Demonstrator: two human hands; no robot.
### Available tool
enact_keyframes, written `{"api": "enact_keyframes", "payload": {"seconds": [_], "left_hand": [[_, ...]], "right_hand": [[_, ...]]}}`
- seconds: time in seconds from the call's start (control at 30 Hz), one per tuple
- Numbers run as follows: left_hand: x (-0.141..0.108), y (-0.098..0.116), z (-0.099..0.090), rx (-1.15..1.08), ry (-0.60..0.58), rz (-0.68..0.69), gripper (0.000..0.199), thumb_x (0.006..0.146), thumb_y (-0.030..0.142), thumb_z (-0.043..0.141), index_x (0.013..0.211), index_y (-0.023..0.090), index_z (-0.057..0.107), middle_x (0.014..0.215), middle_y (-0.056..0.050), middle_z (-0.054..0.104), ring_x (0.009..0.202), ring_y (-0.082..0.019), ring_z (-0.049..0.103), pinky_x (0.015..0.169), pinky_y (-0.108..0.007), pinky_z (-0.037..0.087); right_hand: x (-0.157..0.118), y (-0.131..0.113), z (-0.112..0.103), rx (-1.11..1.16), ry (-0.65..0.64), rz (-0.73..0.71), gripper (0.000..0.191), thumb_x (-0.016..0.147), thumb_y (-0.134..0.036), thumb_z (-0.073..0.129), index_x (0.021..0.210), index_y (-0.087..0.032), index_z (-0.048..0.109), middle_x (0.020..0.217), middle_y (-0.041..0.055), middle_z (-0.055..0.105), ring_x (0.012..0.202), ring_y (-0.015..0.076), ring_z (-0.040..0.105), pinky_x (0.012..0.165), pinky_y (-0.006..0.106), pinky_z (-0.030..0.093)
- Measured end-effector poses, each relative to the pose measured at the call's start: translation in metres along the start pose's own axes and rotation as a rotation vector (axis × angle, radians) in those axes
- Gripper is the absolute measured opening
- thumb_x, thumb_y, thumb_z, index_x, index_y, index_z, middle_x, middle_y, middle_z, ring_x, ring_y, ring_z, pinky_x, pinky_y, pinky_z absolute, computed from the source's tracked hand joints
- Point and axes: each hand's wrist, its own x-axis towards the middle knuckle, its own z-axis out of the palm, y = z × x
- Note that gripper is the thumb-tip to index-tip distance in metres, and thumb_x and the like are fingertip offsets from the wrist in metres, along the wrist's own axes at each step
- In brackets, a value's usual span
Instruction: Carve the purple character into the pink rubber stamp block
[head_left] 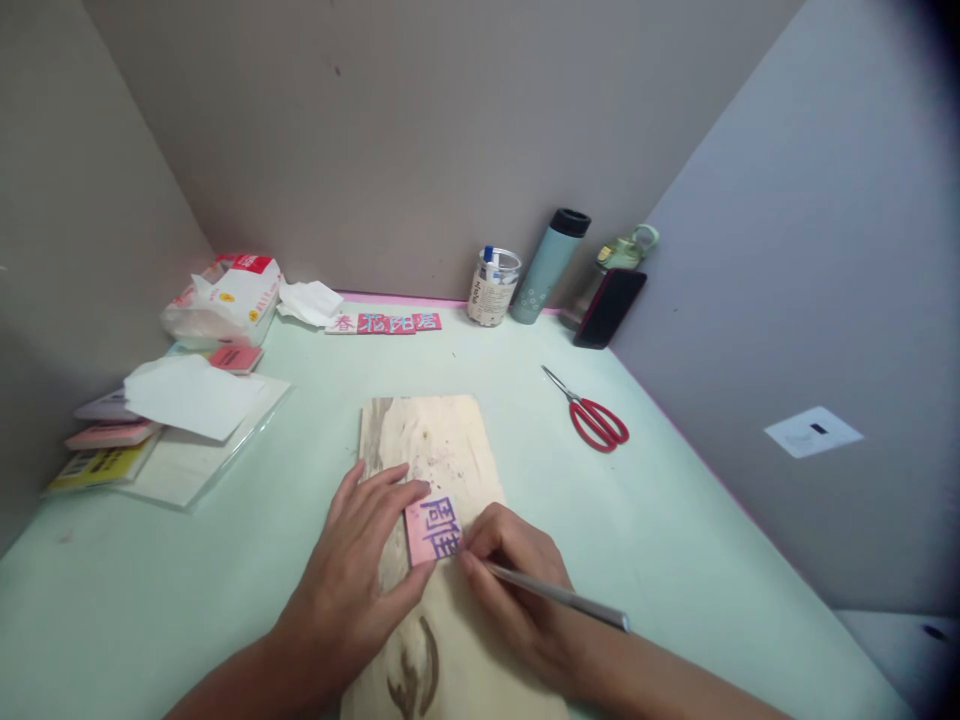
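Observation:
A small pink rubber block (pixel 426 532) with purple written characters lies on a wooden board (pixel 442 430). My left hand (pixel 360 550) grips it from the left, index finger at its upper edge and thumb at its lower edge. My right hand (pixel 517 580) is closed around a slim silver craft knife (pixel 577 601), held like a pen. The knife's tip is hidden by my fingers at the block's lower right corner. Both hands rest on or just over the board.
Red-handled scissors (pixel 596 422) lie to the right. Along the back are carved letter blocks (pixel 397 323), a jar of pens (pixel 493 290), a teal flask (pixel 551 268), a green-lidded bottle (pixel 619 252) and a phone (pixel 611 308). Tissues (pixel 229 300) and papers (pixel 195 400) sit left.

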Motion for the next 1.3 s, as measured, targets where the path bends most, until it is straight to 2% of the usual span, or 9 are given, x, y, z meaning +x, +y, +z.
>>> {"api": "enact_keyframes", "payload": {"seconds": [0.37, 0.6, 0.83, 1.3], "left_hand": [[0.0, 0.001, -0.001, 0.003, 0.002, 0.003, 0.043, 0.093, 0.02, 0.054, 0.134, 0.023, 0.042, 0.129, -0.008, 0.063, 0.135, -0.027, 0.048, 0.122, -0.057, 0.02], [0.001, 0.002, 0.0, 0.006, 0.012, -0.005, 0.044, 0.091, 0.02, 0.055, 0.133, 0.023, 0.043, 0.13, -0.009, 0.064, 0.134, -0.029, 0.05, 0.122, -0.059, 0.021], [0.0, 0.002, 0.001, 0.017, 0.03, 0.001, 0.043, 0.09, 0.02, 0.056, 0.131, 0.023, 0.046, 0.128, -0.008, 0.065, 0.133, -0.028, 0.052, 0.122, -0.057, 0.023], [0.001, 0.002, 0.001, 0.025, 0.03, 0.008, 0.043, 0.09, 0.02, 0.056, 0.132, 0.023, 0.044, 0.127, -0.009, 0.066, 0.131, -0.03, 0.053, 0.12, -0.061, 0.025]], "right_hand": [[0.001, 0.002, -0.005, 0.057, -0.075, 0.045, 0.015, 0.099, -0.019, 0.043, 0.085, -0.023, 0.043, 0.08, 0.0014, 0.054, 0.068, 0.0149, 0.047, 0.063, 0.029, 0.037], [-0.005, 0.013, 0.007, 0.195, 0.062, 0.09, 0.019, 0.1, -0.026, 0.049, 0.082, -0.023, 0.044, 0.072, -0.0012, 0.051, 0.064, 0.0145, 0.045, 0.06, 0.029, 0.036], [-0.006, 0.014, 0.013, 0.177, 0.11, 0.081, 0.018, 0.099, -0.024, 0.051, 0.081, -0.022, 0.048, 0.074, 0.0003, 0.057, 0.063, 0.0141, 0.047, 0.059, 0.029, 0.036], [-0.007, 0.014, 0.009, 0.101, 0.023, 0.093, 0.014, 0.099, -0.02, 0.049, 0.085, -0.022, 0.046, 0.077, -0.0004, 0.055, 0.065, 0.0138, 0.046, 0.06, 0.029, 0.035]]}}
